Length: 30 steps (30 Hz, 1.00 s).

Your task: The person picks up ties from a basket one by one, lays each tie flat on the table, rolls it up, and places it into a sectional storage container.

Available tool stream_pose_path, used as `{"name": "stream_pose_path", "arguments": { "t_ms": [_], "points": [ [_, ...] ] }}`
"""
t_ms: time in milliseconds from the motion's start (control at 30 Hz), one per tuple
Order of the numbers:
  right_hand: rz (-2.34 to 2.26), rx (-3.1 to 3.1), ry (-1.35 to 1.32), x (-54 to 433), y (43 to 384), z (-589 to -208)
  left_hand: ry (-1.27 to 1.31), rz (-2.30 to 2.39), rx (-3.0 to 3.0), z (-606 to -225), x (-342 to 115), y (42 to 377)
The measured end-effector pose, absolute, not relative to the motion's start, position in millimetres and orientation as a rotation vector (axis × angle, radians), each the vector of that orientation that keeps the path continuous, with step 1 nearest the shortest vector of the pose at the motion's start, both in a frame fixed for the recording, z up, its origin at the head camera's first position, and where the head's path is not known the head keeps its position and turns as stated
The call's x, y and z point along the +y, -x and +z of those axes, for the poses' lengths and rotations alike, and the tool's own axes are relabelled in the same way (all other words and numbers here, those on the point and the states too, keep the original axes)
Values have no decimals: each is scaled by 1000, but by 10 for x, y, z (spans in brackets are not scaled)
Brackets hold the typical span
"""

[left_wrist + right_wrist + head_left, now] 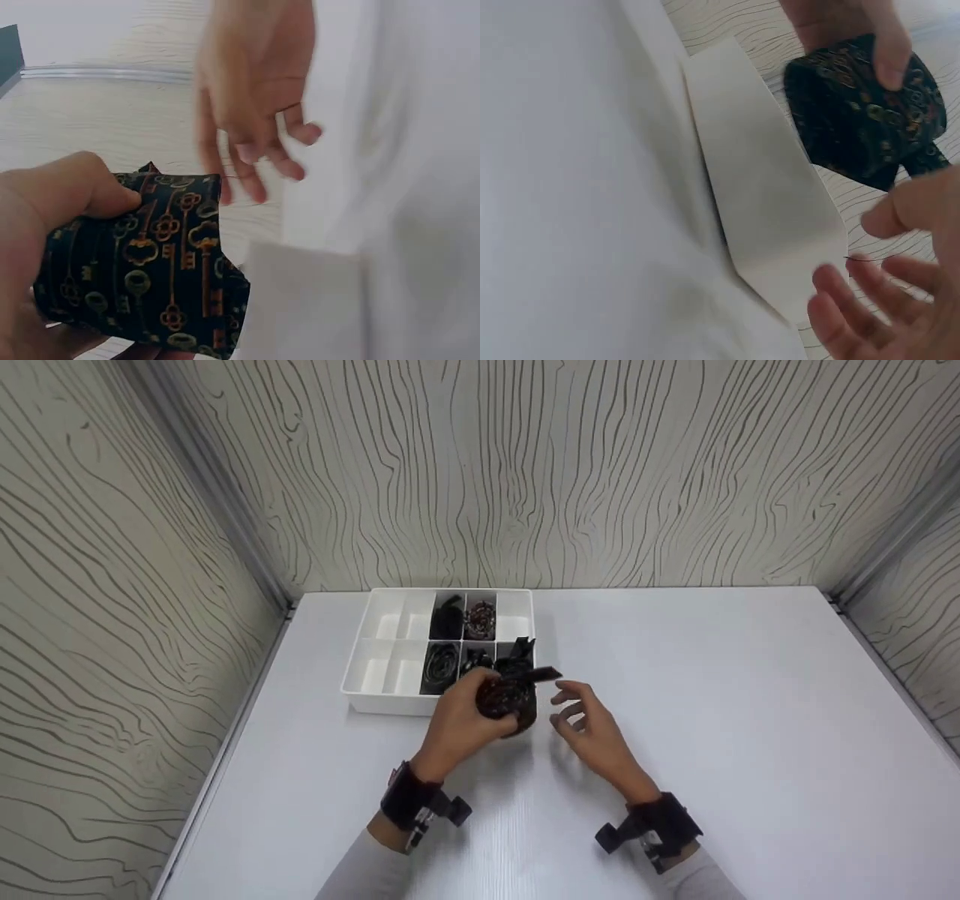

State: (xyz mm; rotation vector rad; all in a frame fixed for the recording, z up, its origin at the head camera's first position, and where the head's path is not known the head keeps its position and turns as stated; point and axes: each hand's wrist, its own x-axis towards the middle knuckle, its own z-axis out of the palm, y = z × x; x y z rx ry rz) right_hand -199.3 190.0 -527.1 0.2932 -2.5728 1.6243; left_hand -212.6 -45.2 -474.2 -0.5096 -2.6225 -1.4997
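My left hand (pixel 459 725) grips a rolled necktie (pixel 504 701) over the front right of a white divided box (pixel 394 703). In the left wrist view the necktie (pixel 161 259) is dark with a pattern of gold and orange keys, and its thumb side is pressed by my thumb. A loose end of it sticks out toward my right hand (pixel 598 739). That hand hovers to the right of the roll, fingers loosely bent and apart, holding nothing. The right wrist view shows the hollow end of the rolled necktie (pixel 870 112).
Several dark rolls fill box compartments, among them a black roll (pixel 441 666) and a reddish patterned roll (pixel 481 620). The left compartments and the back right one show bare white bottoms. A white table (pixel 712 682) lies under everything, with wood-patterned walls (pixel 562 472) behind and beside it.
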Motion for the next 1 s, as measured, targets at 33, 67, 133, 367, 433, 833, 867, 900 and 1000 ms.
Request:
{"name": "stream_pose_path", "arguments": {
  "t_ms": [33, 67, 133, 367, 433, 833, 867, 900, 1000],
  "points": [
    [1624, -2590, -231, 1882, 2044, -5262, 489, -1514, -2607, -4691, -442, 2201],
    [1629, -2606, -183, 1860, 2092, -5253, 468, -1530, -2594, -4641, -428, 2278],
    [1640, -2645, -121, 1810, 2187, -5256, 420, -1542, -2574, -4566, -390, 2444],
    [1692, -2691, -59, 1661, 2346, -5327, 302, -1565, -2539, -4481, -167, 3006],
    [1717, -2676, -54, 1644, 2353, -5337, 257, -1569, -2540, -4470, -114, 3134],
    [1832, -2671, -82, 1634, 2339, -5367, 49, -1538, -2589, -4642, 97, 3648],
    [1838, -2673, -85, 1635, 2337, -5372, 40, -1515, -2598, -4662, 108, 3665],
    [1843, -2671, -90, 1637, 2337, -5377, 37, -1485, -2600, -4680, 119, 3681],
    [1848, -2666, -95, 1645, 2340, -5381, 42, -1386, -2604, -4717, 157, 3717]
  ]
}}
